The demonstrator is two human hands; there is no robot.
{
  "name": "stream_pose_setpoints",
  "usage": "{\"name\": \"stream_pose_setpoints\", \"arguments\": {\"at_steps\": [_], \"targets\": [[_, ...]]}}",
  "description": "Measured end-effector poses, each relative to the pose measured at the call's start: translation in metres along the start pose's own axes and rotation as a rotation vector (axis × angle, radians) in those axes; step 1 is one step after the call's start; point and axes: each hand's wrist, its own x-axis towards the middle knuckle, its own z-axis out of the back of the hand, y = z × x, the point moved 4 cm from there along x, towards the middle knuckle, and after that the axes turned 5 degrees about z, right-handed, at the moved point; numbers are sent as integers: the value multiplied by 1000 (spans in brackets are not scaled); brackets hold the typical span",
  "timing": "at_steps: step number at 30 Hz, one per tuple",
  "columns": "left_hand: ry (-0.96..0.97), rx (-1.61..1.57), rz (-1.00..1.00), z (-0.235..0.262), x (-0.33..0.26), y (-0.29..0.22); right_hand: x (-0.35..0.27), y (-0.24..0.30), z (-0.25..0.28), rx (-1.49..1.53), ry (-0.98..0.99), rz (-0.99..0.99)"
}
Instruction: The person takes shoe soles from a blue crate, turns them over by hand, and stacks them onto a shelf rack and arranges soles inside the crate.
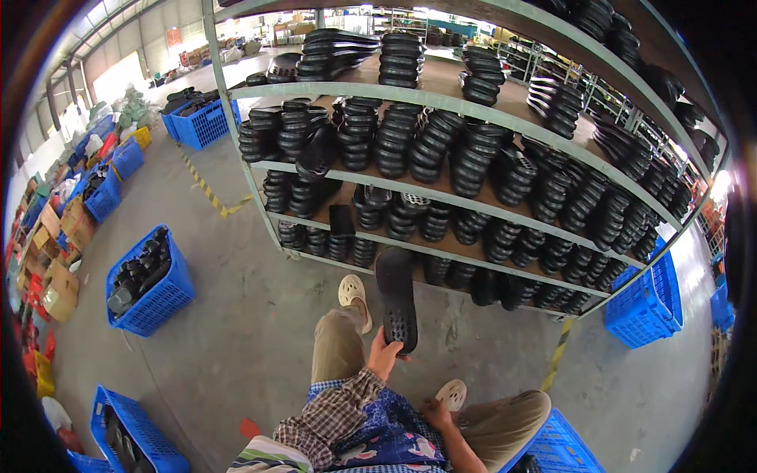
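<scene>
A black shoe sole point(396, 296) is held upright by its heel end in my left hand point(384, 356), whose fingers are closed around it. The sole's inner face shows, with a honeycomb pattern near the heel. My right hand point(435, 411) is low by my lap, close to my right knee, with no object visible in it; its fingers are too small and partly hidden to read. Beyond the held sole stands a metal shelf rack point(441, 209), its levels filled with stacks of black soles point(359, 130).
A blue crate point(556, 441) with dark items stands at my right leg. More blue crates hold black pieces at left point(150, 280) and lower left point(138, 441). Another blue crate point(646, 303) is at the rack's right end. Boxes point(59, 288) line the far left.
</scene>
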Motion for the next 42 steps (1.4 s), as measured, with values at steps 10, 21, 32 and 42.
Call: {"name": "stream_pose_setpoints", "arguments": {"at_steps": [10,21,32,42], "targets": [[-58,37,-21,5,-12,-15,-2,8,-4,-120,11,70],[-10,96,4,0,-8,-7,5,-5,-8,-159,-5,70],[-31,138,-54,1,-7,-8,18,-33,-17,-196,4,61],[-202,53,-527,-9,-50,-141,5,-5,-13,-167,34,55]]}}
